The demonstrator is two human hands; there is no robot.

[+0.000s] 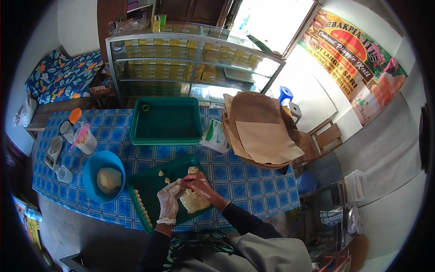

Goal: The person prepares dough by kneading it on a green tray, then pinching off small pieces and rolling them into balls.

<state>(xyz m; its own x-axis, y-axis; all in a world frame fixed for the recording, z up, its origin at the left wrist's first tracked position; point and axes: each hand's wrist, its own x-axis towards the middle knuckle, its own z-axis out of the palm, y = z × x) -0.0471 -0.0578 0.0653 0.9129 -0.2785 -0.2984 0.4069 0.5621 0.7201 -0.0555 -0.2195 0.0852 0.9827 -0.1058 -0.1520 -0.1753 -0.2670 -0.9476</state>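
Note:
My left hand (168,205), in a thin whitish glove, meets my bare right hand (199,185) above a green tray (153,192). The fingers of both are drawn together at the tips; whatever lies between them is hidden. Below and beside my right hand sits a large lumpy mass of pale dough (194,202), partly covered by the hands. Two small dough pieces (161,173) lie loose farther up the tray. Along its left side runs a row of several small dough balls (141,206).
Left of the tray stands a blue bowl (93,164) holding a dough lump (108,180). Containers (86,143) and a scale (54,149) are farther left. Beyond are stacked green trays (165,120), a plastic packet (215,136), brown paper sheets (267,136) and a glass display case (190,59).

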